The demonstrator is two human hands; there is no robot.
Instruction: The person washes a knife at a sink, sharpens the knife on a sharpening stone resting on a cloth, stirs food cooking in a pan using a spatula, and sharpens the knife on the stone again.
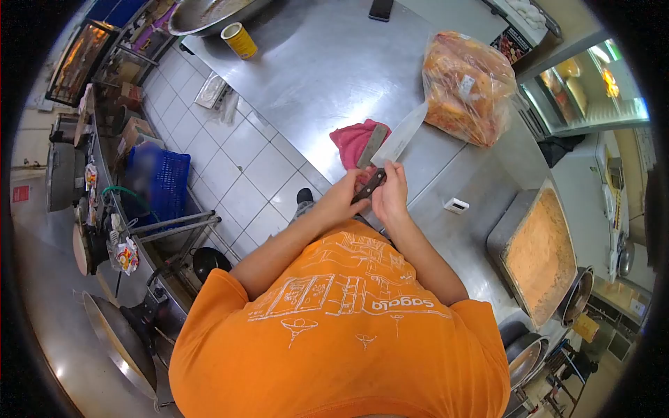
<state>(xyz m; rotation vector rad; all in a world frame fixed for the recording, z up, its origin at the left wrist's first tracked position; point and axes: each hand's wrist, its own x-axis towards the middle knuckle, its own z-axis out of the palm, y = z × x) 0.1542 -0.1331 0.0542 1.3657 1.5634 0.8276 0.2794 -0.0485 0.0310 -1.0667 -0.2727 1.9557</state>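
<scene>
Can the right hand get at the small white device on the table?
Probably yes: I see nothing standing between the right hand and the small white device, though that hand is on the chef's knife.

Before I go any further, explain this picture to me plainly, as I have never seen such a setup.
There is no machine: a person in an orange shirt wears a camera on the head, looking forward and down. The right hand holds a knife at its dark handle; the left hand is close against it, its grip partly hidden. On the metal table lie a reddish cloth, bagged meat and a phone. A yellow can stands near the edge.
</scene>
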